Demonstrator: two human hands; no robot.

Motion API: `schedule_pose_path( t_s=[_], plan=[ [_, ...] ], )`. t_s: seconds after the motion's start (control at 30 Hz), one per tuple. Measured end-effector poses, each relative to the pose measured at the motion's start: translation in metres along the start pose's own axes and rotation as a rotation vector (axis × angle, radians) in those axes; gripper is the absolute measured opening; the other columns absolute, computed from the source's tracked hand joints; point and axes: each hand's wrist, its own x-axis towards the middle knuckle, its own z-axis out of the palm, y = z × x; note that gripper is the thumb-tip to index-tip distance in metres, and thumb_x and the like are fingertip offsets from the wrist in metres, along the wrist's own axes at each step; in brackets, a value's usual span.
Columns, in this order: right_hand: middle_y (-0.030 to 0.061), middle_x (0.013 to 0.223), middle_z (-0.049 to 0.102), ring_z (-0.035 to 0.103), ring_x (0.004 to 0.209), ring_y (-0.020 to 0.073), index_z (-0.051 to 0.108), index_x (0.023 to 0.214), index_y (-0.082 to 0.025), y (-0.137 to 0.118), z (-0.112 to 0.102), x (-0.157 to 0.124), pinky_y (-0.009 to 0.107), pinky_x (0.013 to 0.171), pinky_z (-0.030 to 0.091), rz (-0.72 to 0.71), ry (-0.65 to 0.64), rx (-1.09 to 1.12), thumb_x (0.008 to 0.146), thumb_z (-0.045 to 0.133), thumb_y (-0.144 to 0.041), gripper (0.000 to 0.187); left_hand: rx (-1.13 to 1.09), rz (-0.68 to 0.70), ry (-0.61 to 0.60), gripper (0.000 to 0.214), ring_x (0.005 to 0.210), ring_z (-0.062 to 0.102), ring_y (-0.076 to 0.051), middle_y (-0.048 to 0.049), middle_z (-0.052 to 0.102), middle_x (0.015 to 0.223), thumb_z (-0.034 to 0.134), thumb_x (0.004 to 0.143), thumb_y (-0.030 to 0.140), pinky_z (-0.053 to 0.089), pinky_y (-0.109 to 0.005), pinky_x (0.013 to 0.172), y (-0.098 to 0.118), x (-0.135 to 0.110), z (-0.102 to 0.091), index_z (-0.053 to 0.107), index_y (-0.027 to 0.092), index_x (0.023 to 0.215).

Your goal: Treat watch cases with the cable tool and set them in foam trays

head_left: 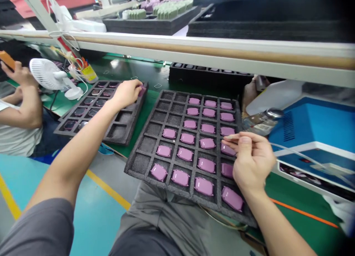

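My left hand reaches to the far right corner of the left foam tray. Its fingers are closed on a purple watch case, mostly hidden by them. Dark-faced watch cases lie in several pockets of that tray. My right hand pinches a slim pen-like tool with a pale cord trailing right. The tool's tip is over the right column of the larger foam tray; whether it touches anything, I cannot tell. Purple watch cases fill most of this tray's pockets, while its left pockets are bare.
A white fan and a yellow pen holder stand at the left. To the right are a glass jar and a blue machine. A shelf rail crosses above the bench. Another person's arm is at far left.
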Motion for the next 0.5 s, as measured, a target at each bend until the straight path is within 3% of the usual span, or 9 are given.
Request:
schedule_pose_path(
  t_s=[0.1,0.17,0.27,0.37,0.5],
  plan=[
    [0.003,0.092,0.072,0.077,0.083,0.0156,0.068,0.094,-0.018,-0.001,0.002,0.001,0.032,0.076,0.068,-0.028,-0.007,-0.005,0.093,0.069,-0.046,0.028,-0.446,0.106,0.082,0.031,0.101,0.07,-0.025,-0.0115,0.078,0.112,0.059,0.091,0.028,0.051,-0.037,0.096,0.064,-0.024,0.009,0.076,0.013,0.113],
    [0.0033,0.095,0.073,0.077,0.085,0.0162,0.069,0.094,-0.019,-0.002,0.003,0.003,0.032,0.077,0.068,-0.053,-0.004,0.007,0.093,0.07,-0.044,0.026,-0.761,0.147,0.012,0.03,0.096,0.071,-0.023,-0.0101,0.078,0.107,0.065,0.089,0.03,0.053,-0.034,0.091,0.11,-0.041,0.023,0.076,0.012,0.11],
    [0.0034,0.093,0.074,0.077,0.086,0.0162,0.07,0.095,-0.02,-0.001,0.002,0.008,0.033,0.079,0.068,-0.103,0.006,0.023,0.094,0.069,-0.041,0.021,-1.099,0.099,-0.171,0.028,0.084,0.072,-0.02,-0.0091,0.078,0.098,0.073,0.083,0.03,0.057,-0.032,0.082,0.167,-0.059,0.05,0.075,0.012,0.105],
    [0.0044,0.097,0.076,0.076,0.088,0.017,0.072,0.098,-0.022,-0.001,0.0,0.012,0.035,0.085,0.067,-0.171,0.009,-0.007,0.095,0.068,-0.037,0.016,-1.315,-0.016,-0.31,0.031,0.078,0.072,-0.018,-0.0082,0.078,0.092,0.083,0.076,0.031,0.059,-0.032,0.078,0.199,-0.067,0.075,0.075,0.012,0.1],
    [0.0063,0.099,0.078,0.076,0.092,0.0194,0.075,0.099,-0.022,0.0,-0.001,0.013,0.038,0.089,0.065,-0.203,-0.046,-0.039,0.095,0.068,-0.032,0.012,-1.459,-0.094,-0.304,0.036,0.078,0.073,-0.017,-0.0075,0.079,0.09,0.09,0.07,0.033,0.06,-0.031,0.08,0.21,-0.074,0.097,0.077,0.013,0.096]
  ],
)
